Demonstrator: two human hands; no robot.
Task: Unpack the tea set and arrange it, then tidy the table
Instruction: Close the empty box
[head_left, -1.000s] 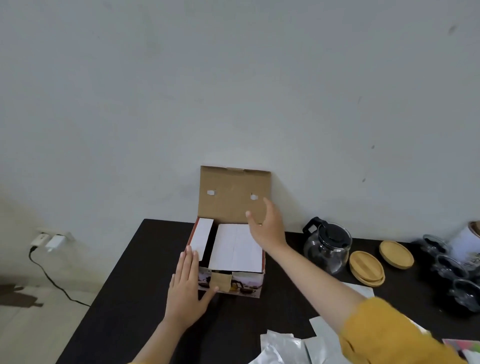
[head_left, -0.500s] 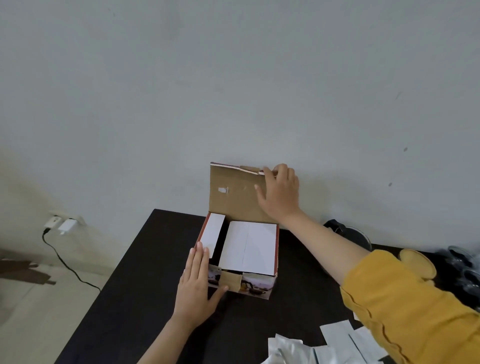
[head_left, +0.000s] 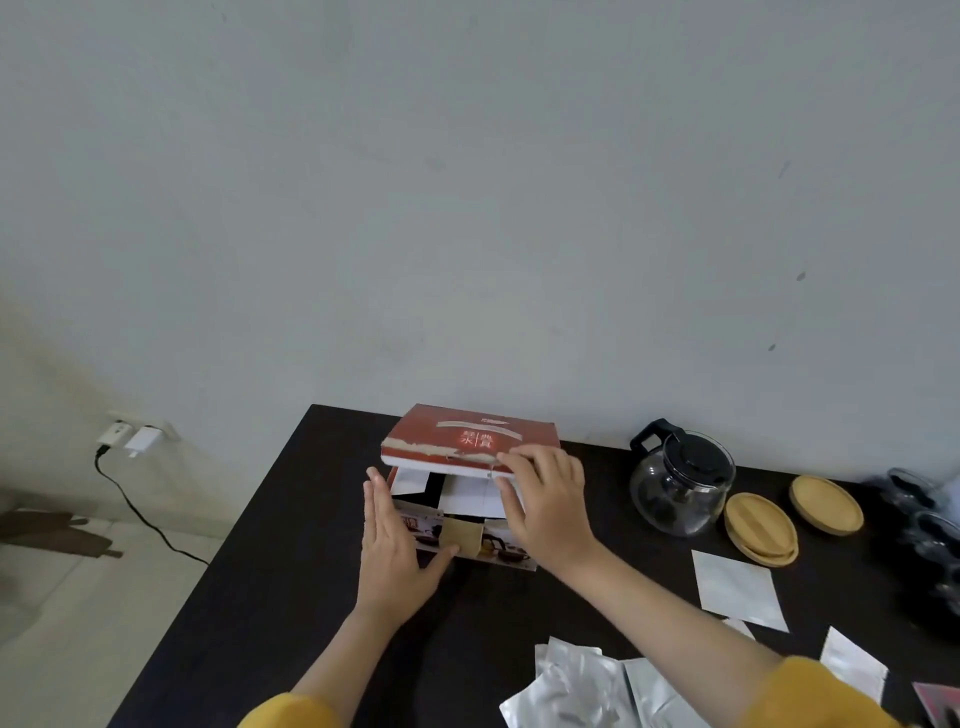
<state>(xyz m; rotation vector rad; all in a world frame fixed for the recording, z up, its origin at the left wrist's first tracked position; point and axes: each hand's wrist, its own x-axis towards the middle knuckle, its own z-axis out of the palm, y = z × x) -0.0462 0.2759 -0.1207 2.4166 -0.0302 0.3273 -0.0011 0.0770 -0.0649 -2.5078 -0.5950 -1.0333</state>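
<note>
On the dark table (head_left: 291, 587), seen from the head camera, a cardboard box (head_left: 470, 540) sat near the far edge, close to the pale wall (head_left: 467, 208). Its red lid (head_left: 467, 439) was tipped forward over the body, almost level, with a gap left along the front. White card flaps (head_left: 470, 493) showed through that gap, and a brown tab (head_left: 461, 536) stuck out of the printed front face.

Right hand (head_left: 548, 512): fingers curled over the lid's front edge at its right end, thumb underneath, gripping it. Left hand (head_left: 397, 556): fingers straight and together, lying flat against the box's left side, thumb spread along the bottom of the front face near the tab. Yellow sleeves (head_left: 815, 696) at both wrists, low in view.

Right of the box, well apart, stood a glass teapot (head_left: 680, 480) with a black lid and handle. Just beside it lay round wooden coasters (head_left: 761, 525), a stack of them, and one more (head_left: 826, 504) further right. Dark glass cups (head_left: 919, 499) sat at the right margin, cut off and blurred.

Nearer the person, silver foil packets (head_left: 587, 686) lay loose on the table, with white paper squares (head_left: 740, 590) to their right.

Left of the table, a wall socket (head_left: 117, 434) held a white charger (head_left: 143, 441); a black cable (head_left: 140, 514) ran down to the floor.
</note>
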